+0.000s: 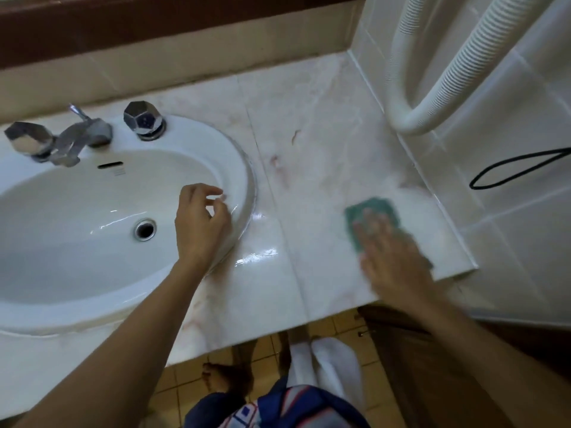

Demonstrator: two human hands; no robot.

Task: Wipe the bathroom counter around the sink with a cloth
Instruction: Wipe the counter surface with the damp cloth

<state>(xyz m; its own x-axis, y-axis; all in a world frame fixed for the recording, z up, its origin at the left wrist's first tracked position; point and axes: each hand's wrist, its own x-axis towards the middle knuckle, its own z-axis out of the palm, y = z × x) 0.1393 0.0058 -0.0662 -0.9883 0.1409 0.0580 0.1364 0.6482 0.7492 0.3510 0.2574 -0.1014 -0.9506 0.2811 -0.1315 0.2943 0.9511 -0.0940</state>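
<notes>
My right hand (398, 267) lies flat on the cloth (380, 208), fingers straight and spread, pressing it down on the counter (324, 149) rather than gripping it. Both hand and cloth are blurred, so I can't make out exactly where each fingertip sits. The cloth is at the right end of the counter, near the front edge and close to the tiled wall (509, 211), well apart from the sink (244, 180).

My left hand (200, 230) holds nothing. Its fingers are loosely curled over the right side of the sink rim, and whether it touches the rim or hangs just above it I can't tell.

The cloth is a small green square, and I take it to be thin, soft and very light (probably damp too, though that doesn't show). The counter is glossy, with wet-looking glints near the sink, so I expect the cloth to slide easily and to bunch or slip out if I push from one corner. My palm should sit over its middle with fingertips reaching its far edge to keep it spread. Pinching it would only crumple it. This close to the front edge, a loose stroke could carry it off the counter.
</notes>
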